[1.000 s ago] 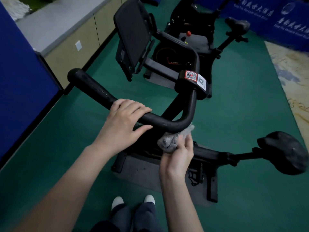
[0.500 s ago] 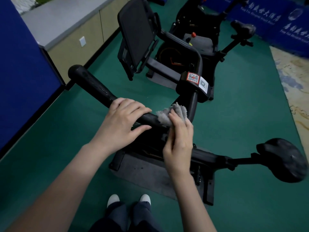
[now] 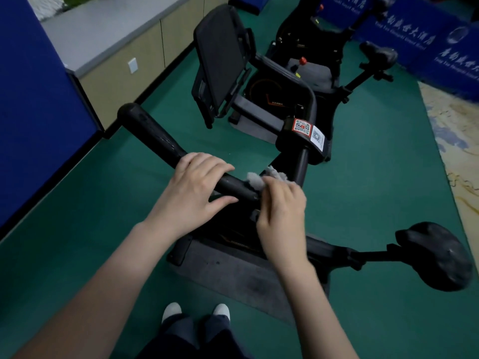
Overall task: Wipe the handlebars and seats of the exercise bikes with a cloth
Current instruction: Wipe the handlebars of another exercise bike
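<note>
Green flooring (image 3: 363,190) fills the head view, with a low cabinet (image 3: 124,63) along the upper left and blue banners (image 3: 414,35) across the upper right. The nearest exercise bike (image 3: 233,268) stands mid-frame, its black handlebar (image 3: 155,136) running from left of centre down toward the stem. The left hand (image 3: 191,195) grips the bar at its middle, fingers (image 3: 207,164) draped over the top and thumb reaching beneath. Just to its right, the right hand (image 3: 282,211) holds a grey cloth (image 3: 255,178) bunched against the bar near its bend. Its fingers look curled onto the cloth, though motion blur softens them. The bike's seat (image 3: 435,255) sits at the lower right, untouched, and another bike's seat (image 3: 379,54) shows at the upper right.

The step in hand appears to be wiping the bar's inner stretch. To do it well, wrap the cloth around the tube so the underside gets rubbed too, and press firmly along its length. The steadying hand covers a section, so it should shift aside for the cloth to reach there. Pale specks on the outer end, toward the upper left, likely want a pass as well.
</note>
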`<state>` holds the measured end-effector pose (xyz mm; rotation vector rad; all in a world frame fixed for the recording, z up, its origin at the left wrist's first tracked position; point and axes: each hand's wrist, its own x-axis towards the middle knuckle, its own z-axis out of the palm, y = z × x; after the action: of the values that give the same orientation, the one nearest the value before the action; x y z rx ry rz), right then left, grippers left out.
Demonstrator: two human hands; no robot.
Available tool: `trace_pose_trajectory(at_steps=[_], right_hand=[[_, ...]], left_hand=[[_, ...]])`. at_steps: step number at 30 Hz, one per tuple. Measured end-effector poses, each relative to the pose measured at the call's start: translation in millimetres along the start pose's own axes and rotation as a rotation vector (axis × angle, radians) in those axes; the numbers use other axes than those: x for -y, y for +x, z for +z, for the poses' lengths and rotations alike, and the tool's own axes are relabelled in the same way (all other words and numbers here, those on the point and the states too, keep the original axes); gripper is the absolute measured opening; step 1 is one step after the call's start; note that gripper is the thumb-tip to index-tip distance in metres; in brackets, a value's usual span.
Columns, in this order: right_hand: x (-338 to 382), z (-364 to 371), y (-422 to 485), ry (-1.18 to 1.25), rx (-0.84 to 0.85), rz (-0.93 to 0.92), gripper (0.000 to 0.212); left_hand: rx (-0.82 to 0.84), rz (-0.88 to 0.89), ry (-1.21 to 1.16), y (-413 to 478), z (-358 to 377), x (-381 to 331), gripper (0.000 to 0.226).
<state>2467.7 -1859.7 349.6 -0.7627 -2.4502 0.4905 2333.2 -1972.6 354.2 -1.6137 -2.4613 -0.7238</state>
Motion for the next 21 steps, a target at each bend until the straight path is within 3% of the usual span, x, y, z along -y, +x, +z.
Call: trace_pose_trajectory(at_steps=[4,9,14,21], right_hand=[[-5.2,-16.6,27.9,-0.144,0.189,0.057,0.017],[32.0,-10.1,47.2,0.017,0.327,0.093,0.026],[38.8,-7.9,57.2,0.062,0.414,0.122,0.018],[24.0,-7.0,33.0,0.041,0.301,0.053,0.025]], left_hand=[[-0.035,-0.004,0.061,-1.0,-4.1,1.1,0.051],[-0.052,-0.019,0.107,-3.9,-15.2,9.5,0.057],[-0.034,-0.024,0.128,-4.3,-20.3,12.8,0.057],[-0.031,-0.01,0.112,-5.4,-20.7,18.4,0.054]])
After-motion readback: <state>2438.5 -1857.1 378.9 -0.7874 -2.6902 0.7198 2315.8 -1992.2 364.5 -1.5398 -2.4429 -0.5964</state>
